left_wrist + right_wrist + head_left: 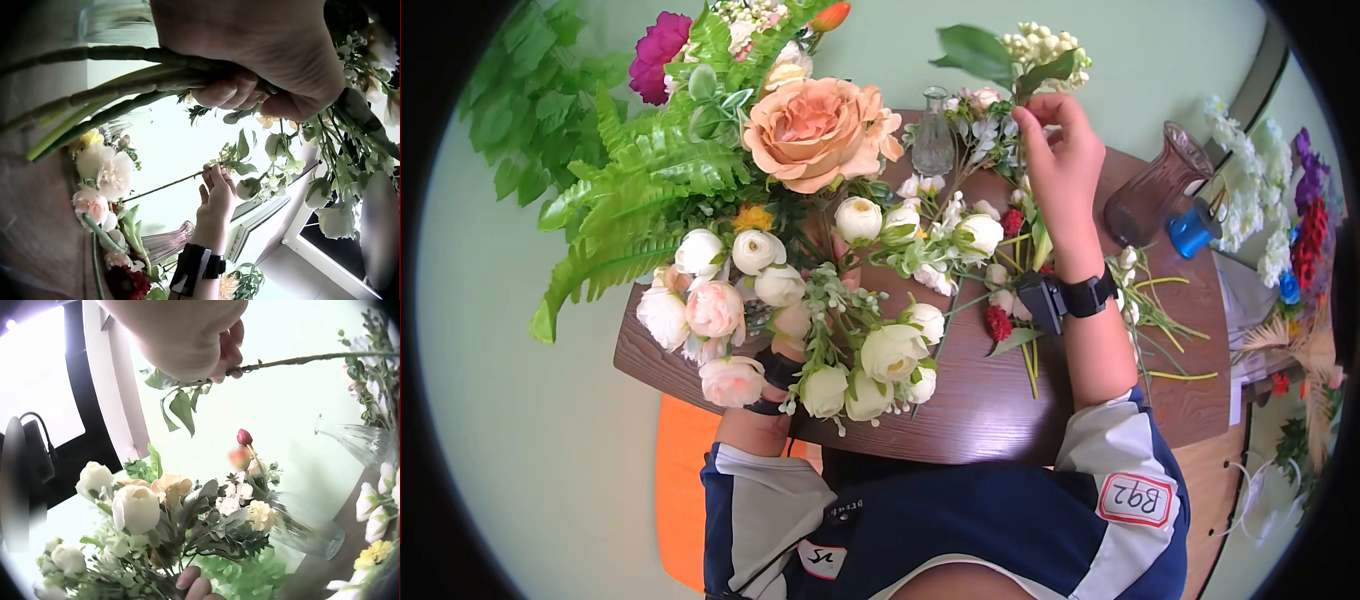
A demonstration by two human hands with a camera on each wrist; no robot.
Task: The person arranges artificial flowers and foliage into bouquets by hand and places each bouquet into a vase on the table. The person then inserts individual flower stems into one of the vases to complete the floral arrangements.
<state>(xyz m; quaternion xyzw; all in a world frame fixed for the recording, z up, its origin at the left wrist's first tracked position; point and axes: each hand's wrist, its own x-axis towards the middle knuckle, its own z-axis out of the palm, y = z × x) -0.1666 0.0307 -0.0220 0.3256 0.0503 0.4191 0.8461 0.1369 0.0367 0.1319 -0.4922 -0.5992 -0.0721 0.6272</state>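
Note:
My left hand (262, 56) grips a bundle of green stems (125, 94); in the head view flowers mostly hide this hand. Above its fist spreads a mixed bouquet with a large peach rose (810, 130), white ranunculus-like blooms (892, 352), pale pink blooms (715, 308) and long fern fronds (640, 165). Raised over the far side of the table, my right hand (1065, 160) pinches a single sprig by its thin stem (300, 360). The sprig carries a cluster of small cream buds (1045, 55) and broad green leaves (978, 57). It is apart from the bouquet.
A clear glass vase (933, 148) stands at the table's back, a brownish ribbed vase (1160, 188) and a blue spool (1195, 230) at the right. Loose stems (1170, 330) and red flowers (999, 322) lie on the dark wooden table (990, 425). More flowers (1305, 240) are far right.

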